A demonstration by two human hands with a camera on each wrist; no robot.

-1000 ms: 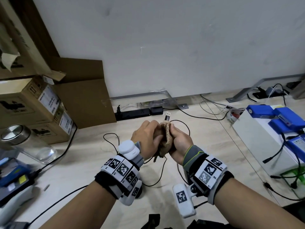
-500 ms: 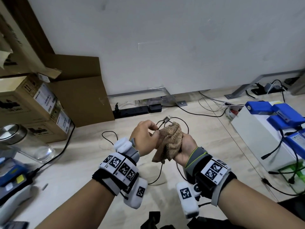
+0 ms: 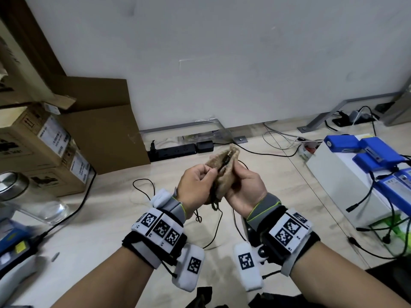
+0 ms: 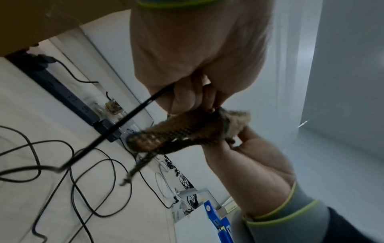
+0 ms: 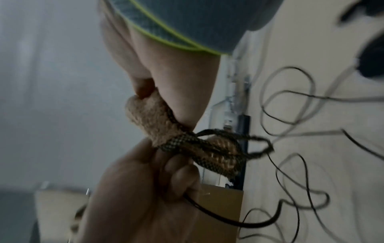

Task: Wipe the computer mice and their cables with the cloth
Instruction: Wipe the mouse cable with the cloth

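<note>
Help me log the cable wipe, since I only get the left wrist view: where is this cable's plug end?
Observer: In the head view, the USB plug lies on top of the cloth, near its far edge.
Operator: What is pinning it there?
Observer: The left hand pinches the cable just below the plug, and the right hand grips the cloth under it.
Operator: Is anything breakable close on the left?
Observer: A glass jar with a metal lid sits at the left edge of the head view, well apart from both hands.
Operator: Is the mouse in sight?
Observer: I cannot find one in any view.
</note>
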